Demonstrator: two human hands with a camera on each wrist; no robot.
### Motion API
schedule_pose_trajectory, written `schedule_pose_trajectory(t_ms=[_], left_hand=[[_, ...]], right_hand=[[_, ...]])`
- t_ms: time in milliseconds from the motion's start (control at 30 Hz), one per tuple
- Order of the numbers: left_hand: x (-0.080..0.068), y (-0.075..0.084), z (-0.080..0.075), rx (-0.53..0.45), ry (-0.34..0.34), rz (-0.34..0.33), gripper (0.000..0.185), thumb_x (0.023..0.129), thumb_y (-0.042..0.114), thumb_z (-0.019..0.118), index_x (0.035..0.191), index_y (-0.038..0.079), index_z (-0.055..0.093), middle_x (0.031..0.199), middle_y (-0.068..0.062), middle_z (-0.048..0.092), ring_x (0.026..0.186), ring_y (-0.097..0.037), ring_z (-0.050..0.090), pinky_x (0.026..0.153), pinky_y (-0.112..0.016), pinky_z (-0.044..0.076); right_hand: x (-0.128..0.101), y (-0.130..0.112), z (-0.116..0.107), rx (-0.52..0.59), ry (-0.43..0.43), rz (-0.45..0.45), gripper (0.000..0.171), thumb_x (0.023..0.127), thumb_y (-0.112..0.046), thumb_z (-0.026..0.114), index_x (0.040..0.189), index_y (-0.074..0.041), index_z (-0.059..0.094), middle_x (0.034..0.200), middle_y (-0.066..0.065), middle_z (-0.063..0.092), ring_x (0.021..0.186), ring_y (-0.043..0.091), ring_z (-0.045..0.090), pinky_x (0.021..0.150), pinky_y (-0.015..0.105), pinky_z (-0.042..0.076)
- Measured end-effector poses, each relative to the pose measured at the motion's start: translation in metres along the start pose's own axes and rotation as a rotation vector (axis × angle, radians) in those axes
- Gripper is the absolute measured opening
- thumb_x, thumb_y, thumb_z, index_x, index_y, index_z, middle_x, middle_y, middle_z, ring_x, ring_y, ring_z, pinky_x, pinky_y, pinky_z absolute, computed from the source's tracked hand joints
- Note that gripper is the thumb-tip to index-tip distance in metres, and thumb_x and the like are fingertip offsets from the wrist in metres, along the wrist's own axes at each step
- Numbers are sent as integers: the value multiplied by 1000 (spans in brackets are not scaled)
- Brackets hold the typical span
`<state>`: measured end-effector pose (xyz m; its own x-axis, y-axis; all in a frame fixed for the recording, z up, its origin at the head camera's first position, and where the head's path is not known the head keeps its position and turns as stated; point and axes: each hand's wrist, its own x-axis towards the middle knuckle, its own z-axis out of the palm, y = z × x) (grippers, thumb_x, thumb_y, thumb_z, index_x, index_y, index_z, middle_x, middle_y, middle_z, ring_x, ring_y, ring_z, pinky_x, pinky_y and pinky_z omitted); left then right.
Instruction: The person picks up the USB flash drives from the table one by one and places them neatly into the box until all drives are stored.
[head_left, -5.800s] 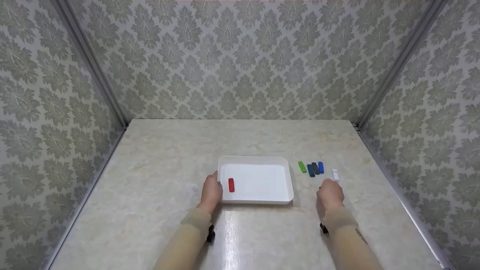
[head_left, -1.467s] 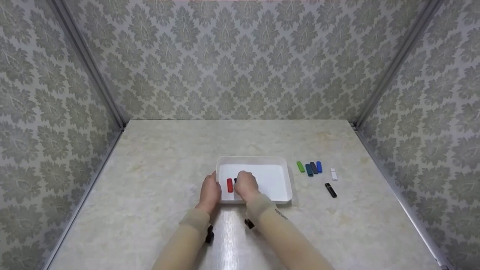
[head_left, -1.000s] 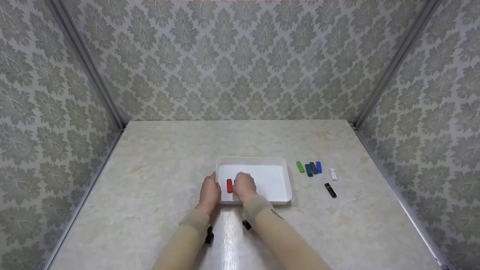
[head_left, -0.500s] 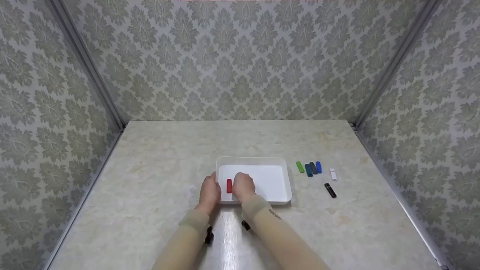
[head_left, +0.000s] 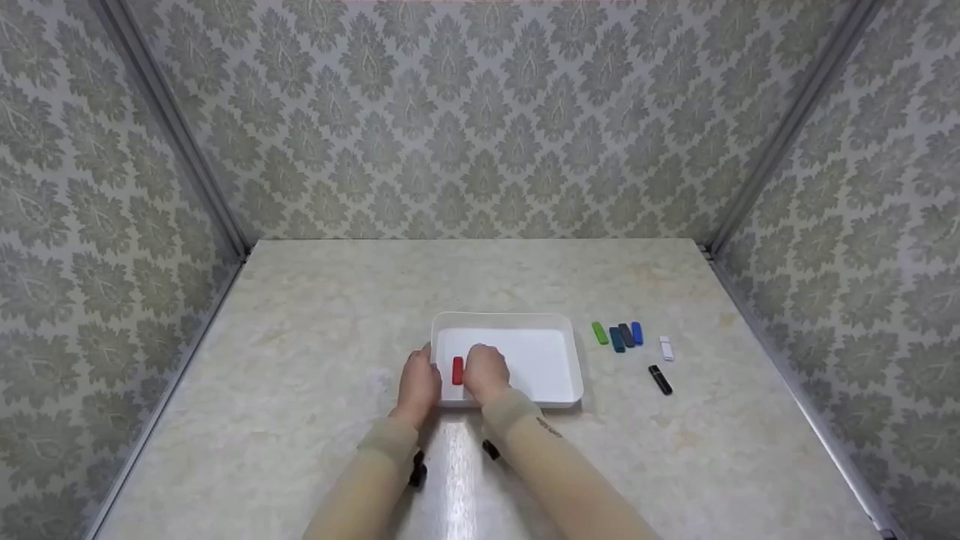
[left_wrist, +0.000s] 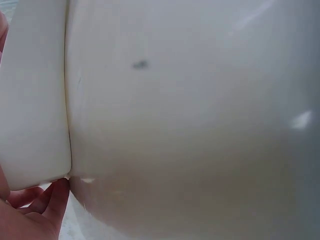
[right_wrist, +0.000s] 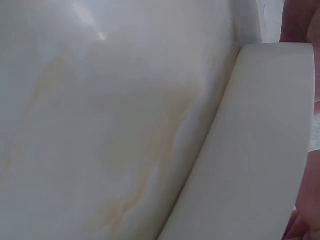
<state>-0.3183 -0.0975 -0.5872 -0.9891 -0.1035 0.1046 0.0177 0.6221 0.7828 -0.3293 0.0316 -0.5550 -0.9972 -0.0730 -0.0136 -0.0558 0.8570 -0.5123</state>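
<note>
My left hand [head_left: 418, 381] holds the left side of a shallow white tray [head_left: 576, 360]; in the left wrist view its fingers [left_wrist: 57, 202] meet the tray's bottom corner. Inside the tray, toward the left, lies a red USB stick [head_left: 457, 370]. Right beside it, my right hand [head_left: 486, 373] reaches down over the tray floor with curled fingers, knuckles up. The dark USB stick seen in those fingers earlier is now hidden beneath the hand. In the right wrist view the tray's front wall [right_wrist: 245, 145] covers much of that hand.
Right of the tray lie USB sticks: green [head_left: 600, 333], teal [head_left: 616, 340], grey [head_left: 626, 335] and blue [head_left: 637, 333]. Farther right are a white one [head_left: 667, 348] and a black one [head_left: 661, 379]. Patterned walls [head_left: 480, 150] enclose the table [head_left: 315, 315] at back and sides.
From the table at right, my right hand has come into the tray with a dark USB stick, then shifted slightly left toward the red one. My left hand has stayed at the tray.
</note>
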Motion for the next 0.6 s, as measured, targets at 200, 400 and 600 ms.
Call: schedule_pose_trajectory(t_ms=[200,400,600], left_hand=[[0,1,0,56,8,-1,44,98,-5,48,142,-8,54,121,-26,65,122,-41,62,112,-51,50],[2,2,0,53,-33,-69,47,101,-1,47,148,-9,47,136,-28,60,134,-41,55,118,-52,44],[2,3,-1,63,-38,-78,48,102,-1,47,149,-10,44,137,-29,59,135,-42,54,119,-52,43]], right_hand=[[0,0,0,-27,9,-9,18,91,4,56,78,-2,67,85,16,72,73,26,63,74,44,61],[1,0,-2,-11,-22,23,17,90,3,58,77,-3,67,80,12,70,65,22,54,68,40,58],[1,-1,-5,-19,-22,19,13,90,0,60,80,-2,68,81,13,70,67,23,56,71,41,60]])
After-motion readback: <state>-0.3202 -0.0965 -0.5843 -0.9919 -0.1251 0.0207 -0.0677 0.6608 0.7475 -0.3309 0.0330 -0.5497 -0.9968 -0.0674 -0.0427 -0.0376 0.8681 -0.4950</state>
